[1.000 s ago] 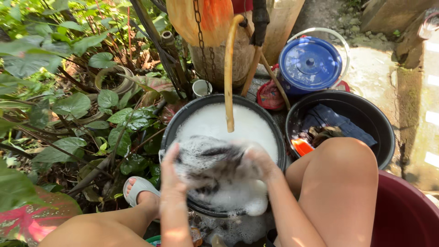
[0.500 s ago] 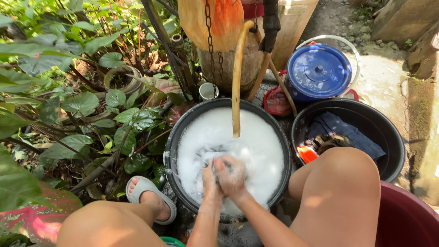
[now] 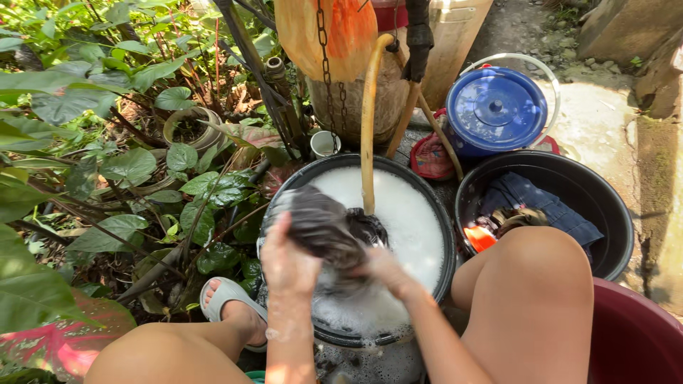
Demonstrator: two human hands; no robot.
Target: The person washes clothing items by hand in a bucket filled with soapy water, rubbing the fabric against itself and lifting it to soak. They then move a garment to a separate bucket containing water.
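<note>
Both hands grip a dark, soapy garment lifted just above the foam: the left hand is closed on its near left edge, and the right hand is clamped on its lower right part, so the cloth is bunched between them. It hangs over the black wash basin, which is full of white suds and sits directly under the hands. A yellowish hose dips into the foam just beyond the garment.

To the right of the hands, past the bare knee, a second black basin holds a blue cloth and other crumpled pieces; whether these are washed or waiting cannot be told. Farther off stands a blue lidded pot, and a dark red tub sits at the near right.

Judging by the thick lather on the cloth, this piece is mid-scrub: soaped but not yet rinsed or wrung, and the load in the other basin suggests the wash is only partway through.
</note>
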